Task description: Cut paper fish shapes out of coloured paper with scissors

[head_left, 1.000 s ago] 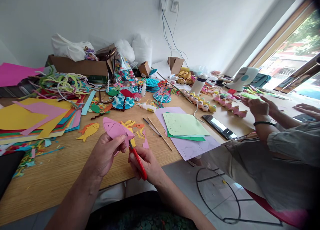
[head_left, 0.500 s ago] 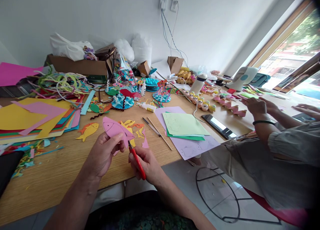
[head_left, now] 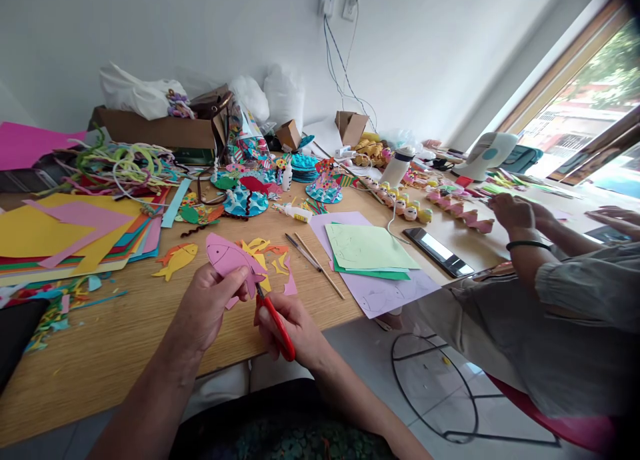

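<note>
Pinches a pink paper fish (head_left: 224, 253) between thumb and fingers of the left hand (head_left: 211, 303), above the wooden table (head_left: 125, 340). Grips 1 pair of red-handled scissors (head_left: 279, 328) in the right hand (head_left: 296, 327), with the blades at the fish's tail. Has 2 fish cut-outs (head_left: 179, 260), yellow over orange, lying to the left.

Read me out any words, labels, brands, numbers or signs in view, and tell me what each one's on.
None can be read.
Lying white bottle: yellow label, print too small to read.
Upright white bottle: any print too small to read.
Phone: no legible text on its screen.
Light green sheet: faint drawn lines, no readable words.
Pink paper fish: drawn markings, no visible lettering.
</note>
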A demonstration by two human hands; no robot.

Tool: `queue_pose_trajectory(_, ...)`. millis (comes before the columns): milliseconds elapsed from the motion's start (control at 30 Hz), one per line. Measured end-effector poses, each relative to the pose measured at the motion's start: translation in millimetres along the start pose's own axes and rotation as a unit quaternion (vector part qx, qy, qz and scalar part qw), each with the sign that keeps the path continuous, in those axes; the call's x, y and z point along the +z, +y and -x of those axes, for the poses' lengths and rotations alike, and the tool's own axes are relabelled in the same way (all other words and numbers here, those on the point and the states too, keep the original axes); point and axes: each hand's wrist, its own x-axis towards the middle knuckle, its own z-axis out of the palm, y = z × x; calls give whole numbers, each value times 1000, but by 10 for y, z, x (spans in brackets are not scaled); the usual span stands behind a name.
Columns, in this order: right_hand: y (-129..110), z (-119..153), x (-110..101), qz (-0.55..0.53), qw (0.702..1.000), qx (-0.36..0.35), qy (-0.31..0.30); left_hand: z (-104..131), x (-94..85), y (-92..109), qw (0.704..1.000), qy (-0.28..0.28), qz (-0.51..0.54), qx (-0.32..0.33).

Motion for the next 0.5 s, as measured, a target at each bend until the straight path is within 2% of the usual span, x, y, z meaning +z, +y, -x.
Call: queue_pose_trajectory(500,16,-5,27,-28,999,11,18,7,11,-17,1000,-19,7,-4)
